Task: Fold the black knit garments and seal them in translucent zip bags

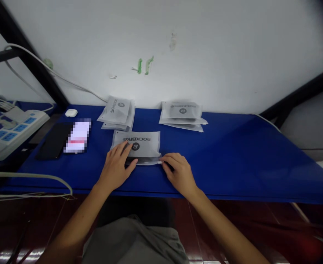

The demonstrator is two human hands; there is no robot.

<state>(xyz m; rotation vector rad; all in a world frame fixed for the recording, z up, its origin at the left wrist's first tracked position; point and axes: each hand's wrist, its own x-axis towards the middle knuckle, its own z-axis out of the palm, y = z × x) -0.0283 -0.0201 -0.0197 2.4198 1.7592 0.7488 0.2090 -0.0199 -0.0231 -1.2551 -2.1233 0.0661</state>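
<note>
Pressing down on a frosted pouch (143,143), the left hand (116,167) lies flat with fingers open and spread over the pouch's near-left part, palm down. Dark item inside the pouch shows along its near edge, under the fingertips.

Right hand (178,172) sits at the pouch's near-right corner. Fingers curled, tips touching the edge strip. Can't tell whether they pinch it or just rest on it.

Pouch lies flat on the blue worktop (233,154), near the front edge, centre-left, between the two hands. The printed logo reads upside down from the camera.

Behind it, by the wall (205,44):
- left stack (118,112) of the same pouches, skewed, just beyond the pouch in hand
- right stack (182,115), squarer, well apart from the left one

Left of the hands: black phone (53,141) lying flat, with a blurred-out lit screen (77,136) just beside it. Small white earbud case (71,113) sits behind those. White power strip (13,130) with blue sockets lies off the worktop's left end. Grey cable (54,73) runs down the wall to the worktop's back edge. Green marks (144,66) on the wall above the stacks.
</note>
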